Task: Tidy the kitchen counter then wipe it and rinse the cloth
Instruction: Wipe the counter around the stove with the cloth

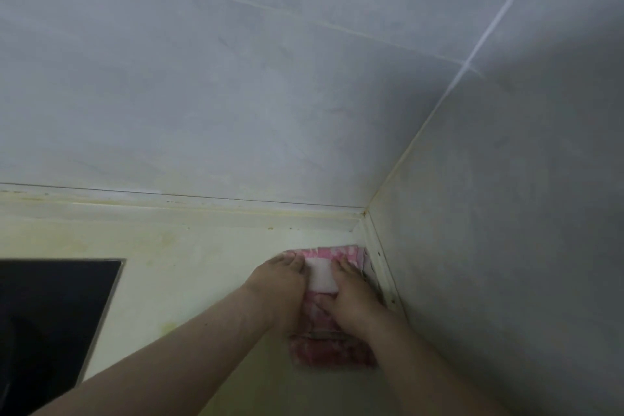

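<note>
A pink and white patterned cloth (329,349) lies flat on the pale counter (189,284), pushed into the back right corner. My left hand (278,287) rests on its left side with fingers stretched forward. Pressing down on the cloth's right side is my right hand (353,297), its fingers straight and close to the right wall. A plain white patch of the cloth (320,275) shows between the two hands. Both forearms come in from the bottom of the view.
A black glass cooktop (50,324) is set into the counter at the left. Grey tiled walls (270,94) meet in the corner at right (366,213). A stained white sealing strip (381,267) runs along the foot of both walls.
</note>
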Available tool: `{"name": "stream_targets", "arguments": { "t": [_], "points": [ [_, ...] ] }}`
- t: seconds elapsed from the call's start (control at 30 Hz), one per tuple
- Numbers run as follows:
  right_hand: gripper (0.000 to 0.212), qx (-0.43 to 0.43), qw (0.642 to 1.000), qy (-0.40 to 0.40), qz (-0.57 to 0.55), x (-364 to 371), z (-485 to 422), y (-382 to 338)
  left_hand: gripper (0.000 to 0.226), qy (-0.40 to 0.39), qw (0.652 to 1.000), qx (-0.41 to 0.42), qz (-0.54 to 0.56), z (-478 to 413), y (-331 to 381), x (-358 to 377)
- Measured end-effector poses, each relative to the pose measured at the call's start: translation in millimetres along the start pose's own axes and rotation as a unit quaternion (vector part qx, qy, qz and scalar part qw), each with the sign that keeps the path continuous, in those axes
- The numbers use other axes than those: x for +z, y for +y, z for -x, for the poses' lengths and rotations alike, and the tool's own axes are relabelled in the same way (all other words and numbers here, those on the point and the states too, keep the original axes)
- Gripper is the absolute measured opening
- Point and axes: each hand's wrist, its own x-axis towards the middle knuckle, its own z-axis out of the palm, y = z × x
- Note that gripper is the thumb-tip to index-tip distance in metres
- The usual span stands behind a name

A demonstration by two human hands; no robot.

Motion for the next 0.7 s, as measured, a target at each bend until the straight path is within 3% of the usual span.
{"name": "stream_targets", "arguments": {
  "t": [0.23, 0.53, 0.6, 0.7],
  "points": [
    [0.083, -0.041, 0.999, 0.011, 0.033, 6.9, 27.6, 2.8, 0.069, 0.028, 0.999, 0.041, -0.007, 17.7, 13.6, 13.3],
    [0.092, -0.045, 0.998, 0.034, 0.017, 26.0, 68.8, 10.6, 0.092, 0.003, 1.0, -0.003, -0.002, 49.5, 31.3, 21.0],
    [0.093, -0.049, 0.997, 0.053, 0.019, 26.5, 74.5, 10.4, 0.086, 0.069, 0.998, 0.005, -0.002, 56.4, 34.4, 26.7],
    [0.085, -0.058, 0.994, 0.071, 0.065, 25.3, 80.3, 13.6, 0.061, 0.037, 0.999, 0.007, 0.023, 55.6, 35.4, 36.6]
  ]
}}
